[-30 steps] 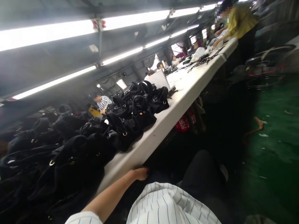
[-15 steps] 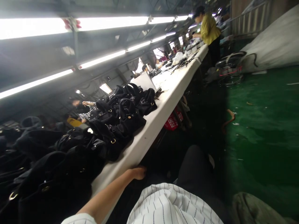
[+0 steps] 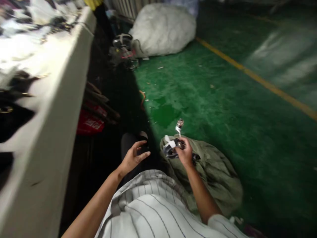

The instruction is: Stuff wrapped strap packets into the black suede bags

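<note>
The person has turned away from the table (image 3: 56, 109) and its black bags (image 3: 12, 115) toward the green floor, and the left hand (image 3: 133, 157) has let go of the table edge and now hangs open, fingers spread, over the lap. The right hand (image 3: 185, 152) is closed around a small bundle of metal fittings (image 3: 173, 145), held above an olive sack (image 3: 218, 175) beside the knee, so the work appears to have moved from the bags to these parts.

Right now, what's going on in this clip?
A person in a striped shirt sits beside a long white table, turned toward the green floor. The right hand grips a small bundle of metal and white pieces, too blurred to identify, above an olive cloth sack on the floor. The left hand is open and empty, held near a dark-clothed knee. A large white sack lies farther off.
</note>
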`<state>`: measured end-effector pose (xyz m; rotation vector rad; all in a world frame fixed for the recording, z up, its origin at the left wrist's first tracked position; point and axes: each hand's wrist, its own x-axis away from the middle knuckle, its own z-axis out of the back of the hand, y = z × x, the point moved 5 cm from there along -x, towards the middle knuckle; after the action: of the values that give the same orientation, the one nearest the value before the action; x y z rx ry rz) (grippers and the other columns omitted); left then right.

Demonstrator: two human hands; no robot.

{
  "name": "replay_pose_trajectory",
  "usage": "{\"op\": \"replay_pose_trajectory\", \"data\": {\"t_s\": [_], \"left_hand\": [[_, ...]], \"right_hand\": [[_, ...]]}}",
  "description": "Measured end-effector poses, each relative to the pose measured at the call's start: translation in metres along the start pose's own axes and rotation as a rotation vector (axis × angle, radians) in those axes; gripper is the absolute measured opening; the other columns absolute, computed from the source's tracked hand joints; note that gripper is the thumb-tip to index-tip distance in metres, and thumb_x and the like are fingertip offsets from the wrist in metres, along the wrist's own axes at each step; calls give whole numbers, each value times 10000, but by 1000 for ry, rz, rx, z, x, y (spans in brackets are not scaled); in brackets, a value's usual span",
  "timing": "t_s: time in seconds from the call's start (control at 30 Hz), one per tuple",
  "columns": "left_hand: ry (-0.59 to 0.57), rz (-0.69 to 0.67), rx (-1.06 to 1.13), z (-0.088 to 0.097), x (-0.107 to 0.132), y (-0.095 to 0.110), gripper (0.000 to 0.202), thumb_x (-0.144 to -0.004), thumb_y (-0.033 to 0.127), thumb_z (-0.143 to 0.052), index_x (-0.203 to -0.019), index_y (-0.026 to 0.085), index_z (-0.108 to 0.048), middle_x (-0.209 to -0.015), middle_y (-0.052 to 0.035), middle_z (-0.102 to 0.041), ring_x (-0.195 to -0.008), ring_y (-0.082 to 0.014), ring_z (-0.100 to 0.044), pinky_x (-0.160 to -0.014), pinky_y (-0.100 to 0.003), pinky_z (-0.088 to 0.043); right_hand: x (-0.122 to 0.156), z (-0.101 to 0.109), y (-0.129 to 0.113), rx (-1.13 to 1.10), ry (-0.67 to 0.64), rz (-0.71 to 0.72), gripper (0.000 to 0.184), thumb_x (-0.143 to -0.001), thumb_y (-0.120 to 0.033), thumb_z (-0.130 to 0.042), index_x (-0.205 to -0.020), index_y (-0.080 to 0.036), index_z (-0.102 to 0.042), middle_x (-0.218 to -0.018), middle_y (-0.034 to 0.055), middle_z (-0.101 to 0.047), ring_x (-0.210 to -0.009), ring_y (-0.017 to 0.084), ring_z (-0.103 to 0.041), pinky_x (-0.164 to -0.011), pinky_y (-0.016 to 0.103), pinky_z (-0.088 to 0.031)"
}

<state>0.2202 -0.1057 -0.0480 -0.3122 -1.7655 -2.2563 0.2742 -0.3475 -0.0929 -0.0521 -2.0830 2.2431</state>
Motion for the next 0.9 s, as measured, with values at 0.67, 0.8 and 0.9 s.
{"op": "replay_pose_trajectory", "data": {"t_s": [0.67, 0.8, 0.9], "left_hand": [[59, 228, 415, 42, 85, -4, 825, -700, 662, -749, -1387, 255, -544, -1450, -93, -551, -1398, -327, -437, -1197, -396, -332], [291, 275, 220, 88, 52, -18, 857, -613, 582, -846, -1344, 236, -562, -1269, -92, -669, -1217, -341, -602, -1073, -424, -483], [449, 432, 218, 137, 32, -42, 612, -772, 603, -711, -1244, 222, -627, -1113, -79, -711, -1089, -326, -658, -942, -472, -556]], "right_hand": [[75, -151, -28, -122, -509, -171, 430, -609, -109, -728, -1006, -209, -599, -883, -28, -646, -791, 157, -604, -710, 252, -466], [47, -204, -38, -67, -554, -184, 580, -643, -54, -699, -1170, -247, -553, -960, -36, -656, -841, 145, -631, -752, 234, -494], [2, -266, -36, -164, -1160, -232, 661, -676, -134, -790, -1287, -250, -568, -1104, -11, -681, -991, 161, -658, -859, 237, -517]]}}
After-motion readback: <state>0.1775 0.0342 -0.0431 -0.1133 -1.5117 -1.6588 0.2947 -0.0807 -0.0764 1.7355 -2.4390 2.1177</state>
